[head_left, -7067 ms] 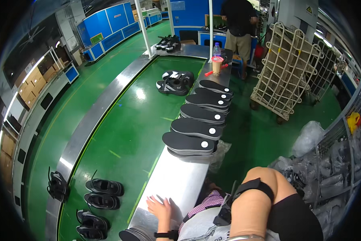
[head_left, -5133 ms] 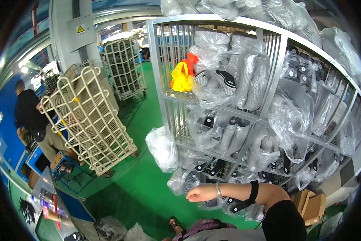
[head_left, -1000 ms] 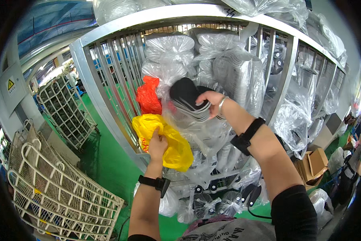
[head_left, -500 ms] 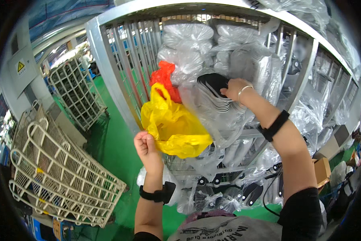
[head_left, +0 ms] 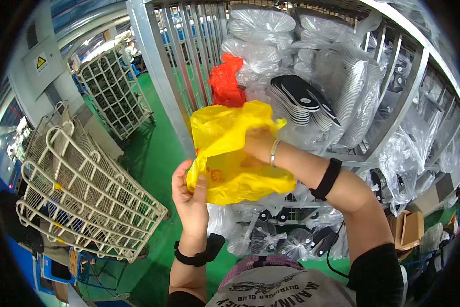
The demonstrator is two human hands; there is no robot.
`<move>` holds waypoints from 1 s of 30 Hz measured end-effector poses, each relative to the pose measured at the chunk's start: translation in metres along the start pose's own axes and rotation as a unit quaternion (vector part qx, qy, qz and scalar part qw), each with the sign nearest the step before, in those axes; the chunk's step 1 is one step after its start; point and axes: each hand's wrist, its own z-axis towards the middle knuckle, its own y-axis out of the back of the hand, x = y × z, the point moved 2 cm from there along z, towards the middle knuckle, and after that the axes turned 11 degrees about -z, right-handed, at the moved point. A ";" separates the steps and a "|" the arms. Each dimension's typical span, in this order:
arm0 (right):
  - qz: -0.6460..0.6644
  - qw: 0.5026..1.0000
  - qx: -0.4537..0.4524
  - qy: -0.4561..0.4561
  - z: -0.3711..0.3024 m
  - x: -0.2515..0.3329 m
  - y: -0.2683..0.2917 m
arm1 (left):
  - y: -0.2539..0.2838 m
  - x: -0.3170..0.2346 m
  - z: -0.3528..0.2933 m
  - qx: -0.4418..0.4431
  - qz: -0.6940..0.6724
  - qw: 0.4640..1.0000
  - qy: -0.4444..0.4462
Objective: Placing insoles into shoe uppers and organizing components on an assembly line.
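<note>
My left hand [head_left: 189, 192] pinches the left edge of a yellow plastic bag [head_left: 240, 184] between thumb and fingers. My right hand [head_left: 259, 145] reaches into the bag's mouth, its fingers hidden by the yellow film, so whether it holds anything does not show. Just beyond the bag, black shoe insoles [head_left: 296, 94] lie in stacks on clear plastic, showing dark tops and pale layered edges. A crumpled red plastic bag [head_left: 227, 82] rests behind the yellow one, against the cage bars.
A metal cage cart [head_left: 168, 77] surrounds clear-wrapped bundles [head_left: 263, 25] of insoles. More wrapped pieces [head_left: 296, 240] lie on its lower level. A cream wire rack [head_left: 86, 199] stands at left on the green floor [head_left: 143, 143], a loaded mesh cart [head_left: 112, 89] behind it. An opened cardboard box [head_left: 409, 230] is at right.
My right hand has left the black insoles and moved left and down into the yellow bag. The insole stack now lies uncovered. The view has shifted slightly.
</note>
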 end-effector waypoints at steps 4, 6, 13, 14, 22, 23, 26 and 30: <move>0.017 0.998 -0.006 -0.056 -0.005 0.004 0.020 | 0.019 0.002 0.002 -0.037 -0.039 0.998 -0.032; 0.018 0.998 -0.035 -0.047 -0.002 -0.001 0.011 | 0.013 0.005 0.002 -0.043 -0.062 0.997 -0.025; 0.170 0.985 -0.022 0.030 0.043 0.010 0.003 | -0.004 0.004 0.011 -0.027 -0.115 0.993 -0.004; 0.223 0.967 -0.075 0.101 0.045 0.011 0.003 | -0.006 0.003 0.011 -0.026 -0.115 0.993 -0.006; 0.122 0.957 -0.233 0.122 0.078 0.001 -0.033 | -0.003 0.001 0.018 0.108 0.022 0.992 -0.068; 0.102 0.956 -0.252 0.109 0.070 -0.010 -0.035 | -0.009 0.003 0.018 0.165 0.183 0.955 -0.162; 0.058 0.954 -0.284 0.075 0.039 -0.036 -0.042 | -0.020 0.037 0.022 0.263 0.390 0.843 -0.262; 0.255 0.965 -0.063 0.005 0.004 -0.045 -0.003 | -0.019 0.071 0.062 0.238 0.496 0.783 -0.290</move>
